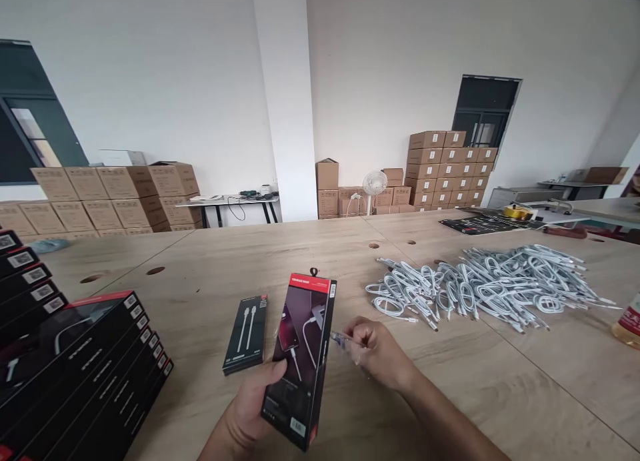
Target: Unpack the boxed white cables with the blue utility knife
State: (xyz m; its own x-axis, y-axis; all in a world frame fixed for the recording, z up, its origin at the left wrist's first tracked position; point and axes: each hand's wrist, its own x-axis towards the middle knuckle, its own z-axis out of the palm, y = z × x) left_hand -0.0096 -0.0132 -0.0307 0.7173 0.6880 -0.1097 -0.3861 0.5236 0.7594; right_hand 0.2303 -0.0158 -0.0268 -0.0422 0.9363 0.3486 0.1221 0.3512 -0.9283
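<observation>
My left hand point(253, 397) grips a black and red cable box point(300, 361) by its lower left side, thumb across the front; the box is tilted upright, with a hang tab on top. To its right, my right hand point(375, 351) is closed, fingers pinched on a small see-through piece with a bluish tint point(341, 341) beside the box's edge. Its exact kind is too blurred to make out. A second black box point(246, 334) printed with two white cables lies flat on the table, behind my left hand.
Stacked black boxes point(115, 367) rise at the left. A heap of coiled white cables point(500, 287) covers the table's right part, with a bottle point(629, 324) at the far right edge. Cartons point(440, 171), a fan point(375, 183) and a side table point(235, 199) stand along the wall.
</observation>
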